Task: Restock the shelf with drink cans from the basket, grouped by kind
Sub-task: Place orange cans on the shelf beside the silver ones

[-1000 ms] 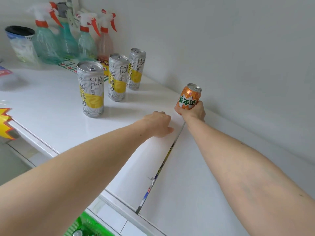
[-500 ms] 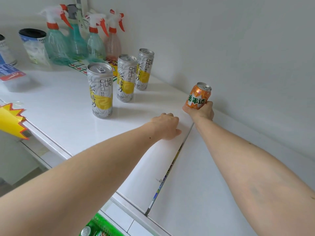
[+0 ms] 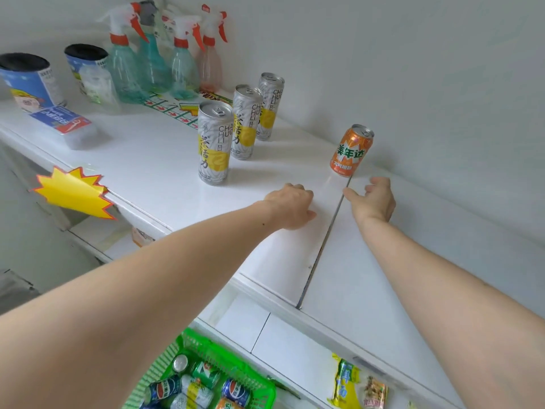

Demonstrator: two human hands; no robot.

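Note:
An orange drink can (image 3: 351, 150) stands upright on the white shelf (image 3: 165, 166) near the back wall. My right hand (image 3: 373, 199) is just in front of it, apart from it, fingers spread and empty. My left hand (image 3: 290, 206) rests knuckles-up on the shelf with curled fingers, holding nothing. Three tall grey-and-yellow cans stand in a row to the left: front (image 3: 213, 143), middle (image 3: 246, 122), back (image 3: 269, 106). Below the shelf a green basket (image 3: 265, 388) holds several cans, blue, green and orange (image 3: 203, 388).
Spray bottles (image 3: 153, 63) stand at the back left of the shelf, with two blue tubs (image 3: 28, 81) and a flat blue-labelled box (image 3: 63, 122). A yellow starburst tag (image 3: 73, 193) hangs off the shelf edge. Snack packets (image 3: 359, 385) lie on the lower shelf at right.
My right hand has let go of the orange can and drawn back a little; the can now stands alone. The view has tilted down, bringing the basket into sight.

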